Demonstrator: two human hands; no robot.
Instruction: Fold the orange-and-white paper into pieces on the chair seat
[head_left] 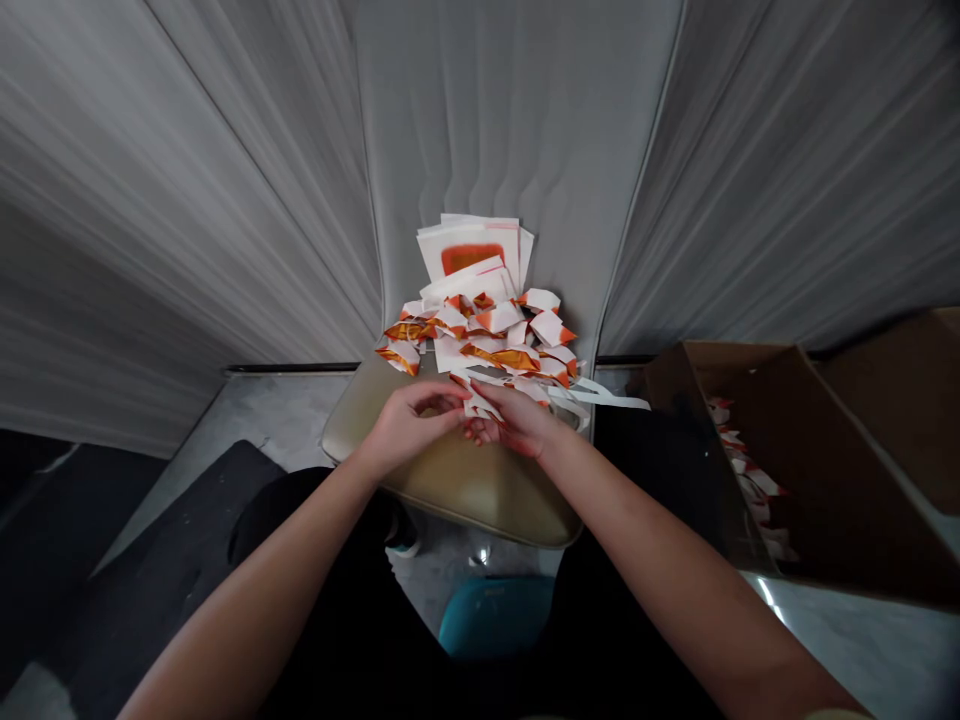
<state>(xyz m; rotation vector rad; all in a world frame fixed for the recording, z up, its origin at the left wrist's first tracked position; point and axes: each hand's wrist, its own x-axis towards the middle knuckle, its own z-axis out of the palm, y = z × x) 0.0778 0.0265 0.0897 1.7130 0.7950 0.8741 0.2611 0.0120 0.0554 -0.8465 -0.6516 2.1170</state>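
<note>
Both hands meet over the front of a padded chair seat (450, 490). Between them is a small folded joss paper (478, 404), white with orange edges. My left hand (412, 422) pinches its left side with thumb and fingers. My right hand (519, 412) wraps round its other side, so part of the paper is hidden. Just beyond lies a heap of folded joss papers (499, 318), white outside with shiny gold and orange showing. Behind the heap, flat joss paper sheets (439, 250) lie in a loose stack, the top one bearing an orange-red patch.
White paper strips (615, 400) stick out past the seat's right edge. On the right, an open cardboard box (847, 480) holds several folded papers (754, 485). The grey chair back (517, 110) rises between pleated curtains (247, 180). Below is a teal seat (495, 615).
</note>
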